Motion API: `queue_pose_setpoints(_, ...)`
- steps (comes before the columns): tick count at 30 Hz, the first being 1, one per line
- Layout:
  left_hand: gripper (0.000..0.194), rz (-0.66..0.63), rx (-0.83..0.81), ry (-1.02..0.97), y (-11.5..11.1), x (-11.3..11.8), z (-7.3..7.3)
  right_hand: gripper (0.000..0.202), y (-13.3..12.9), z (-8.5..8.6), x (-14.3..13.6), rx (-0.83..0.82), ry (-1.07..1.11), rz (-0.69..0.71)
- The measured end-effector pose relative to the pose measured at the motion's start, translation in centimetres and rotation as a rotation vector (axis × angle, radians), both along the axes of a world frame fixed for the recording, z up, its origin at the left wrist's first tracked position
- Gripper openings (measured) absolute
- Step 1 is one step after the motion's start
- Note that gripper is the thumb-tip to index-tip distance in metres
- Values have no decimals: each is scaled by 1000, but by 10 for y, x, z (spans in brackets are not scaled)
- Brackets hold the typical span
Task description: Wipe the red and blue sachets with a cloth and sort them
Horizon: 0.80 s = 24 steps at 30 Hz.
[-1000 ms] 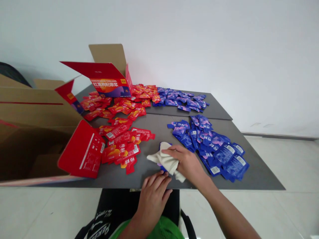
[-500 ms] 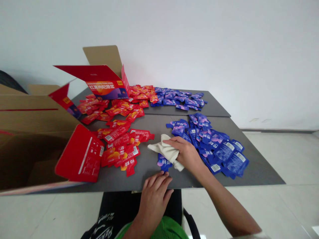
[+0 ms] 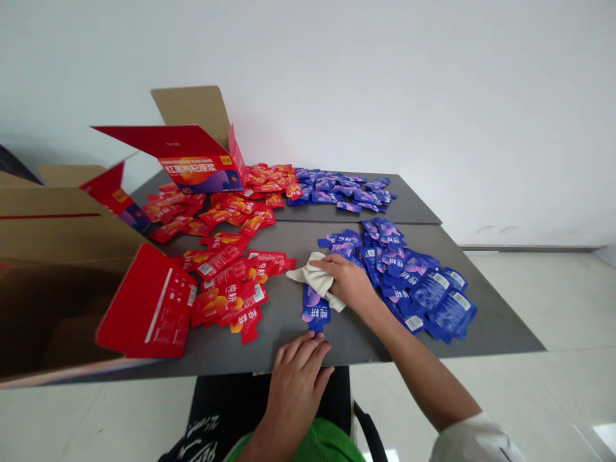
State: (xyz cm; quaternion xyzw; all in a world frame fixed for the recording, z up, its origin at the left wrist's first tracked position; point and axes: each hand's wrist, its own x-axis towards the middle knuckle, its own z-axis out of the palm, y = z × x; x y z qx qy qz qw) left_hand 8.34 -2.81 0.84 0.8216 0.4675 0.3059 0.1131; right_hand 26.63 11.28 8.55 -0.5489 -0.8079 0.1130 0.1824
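My right hand (image 3: 347, 280) grips a folded cream cloth (image 3: 317, 280) and presses it over the upper part of a blue pouch (image 3: 316, 313) lying flat on the grey table. The pouch's lower half with white lettering shows below the cloth. At the table's front edge rests my left hand (image 3: 301, 367), fingers stretched out, the fingertips at the pouch's narrow near end. To the right of the cloth spreads a heap of blue pouches (image 3: 409, 273). Left of it lies a loose pile of red pouches (image 3: 228, 285).
An open red printed box (image 3: 202, 174) stands at the back left among more red pouches (image 3: 166, 208). More blue pouches (image 3: 341, 187) lie along the back. A large open carton (image 3: 72, 256) fills the left side, near a red flap (image 3: 158, 314). A white wall rises behind.
My right hand has drawn the cloth up and slightly left, baring more of the blue pouch. My left hand stays almost still. The view has shifted a little.
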Motion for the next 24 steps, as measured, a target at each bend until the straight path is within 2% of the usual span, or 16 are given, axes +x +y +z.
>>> queue_pose_setpoints(3, 25, -1, -11, 3, -1, 1, -1, 51, -40, 3, 1, -4, 71, 63)
queue_pose_setpoints(5, 21, 10, -20, 25, -2, 0, -1, 51, -67, -2, 1, -73, 52, 123)
queue_pose_setpoints(7, 18, 16, -28, 42, -2, 0, -1, 50, -79, -10, -1, -135, 38, 141)
queue_pose_setpoints(9, 21, 3, -31, 35, -1, 0, -1, 49, -71, -19, -3, -150, 57, 119)
queue_pose_setpoints(12, 25, -14, -35, 2, 0, -1, 0, 47, -30, -24, -5, -87, 77, 67)
queue_pose_setpoints(15, 24, -4, -36, -12, 0, 0, 0, 49, 6, -15, -3, -29, 27, -5)
queue_pose_setpoints(17, 25, 2, -31, -20, 0, 0, -1, 48, 7, -5, 0, 6, 37, -34)
queue_pose_setpoints(20, 26, -2, -14, -19, -1, 0, -1, 46, -27, 2, 3, 52, 139, -5)
queue_pose_setpoints(24, 22, 14, -10, 39, -2, 0, -3, 49, -84, -6, 1, -75, 92, 117)
